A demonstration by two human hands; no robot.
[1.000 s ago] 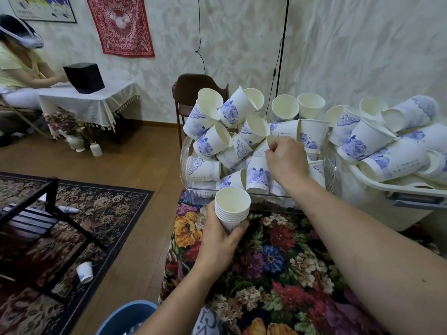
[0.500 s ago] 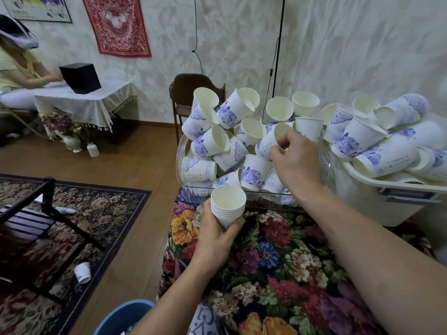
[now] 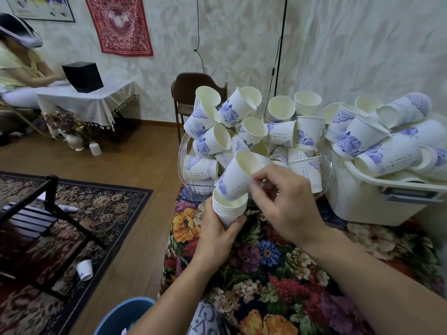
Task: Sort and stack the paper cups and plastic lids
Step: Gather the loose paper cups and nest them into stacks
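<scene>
At the centre of the frame the left hand [image 3: 217,234] curls round the lower part of a nested stack of cups [image 3: 229,209], held upright just above the near edge of the floral tabletop [image 3: 278,274]. The right hand [image 3: 287,209] pinches a single cup [image 3: 239,176] between thumb and fingertips; that cup is tilted, mouth up and to the right, with its base touching or just inside the mouth of the stack.

The likeliest slip, as I judge it, is the tilted cup catching on the stack's rim instead of sliding in; pressing it down at that angle could crease the paper or jam it crooked. It needs to be brought upright first.

Right behind the hands, a clear tub [image 3: 186,151] carries a loose heap of cups [image 3: 242,131] that leans well over its rim, and at the right of the frame a white bin [image 3: 362,201] is piled the same way. A knuckle brushing either heap could send cups rolling. The tabletop's left edge lies just beside the left hand, and one fallen cup [image 3: 85,269] already lies on the floor at lower left.

Open room lies toward the bottom of the frame, over bare cloth. No plastic lids are visible.
</scene>
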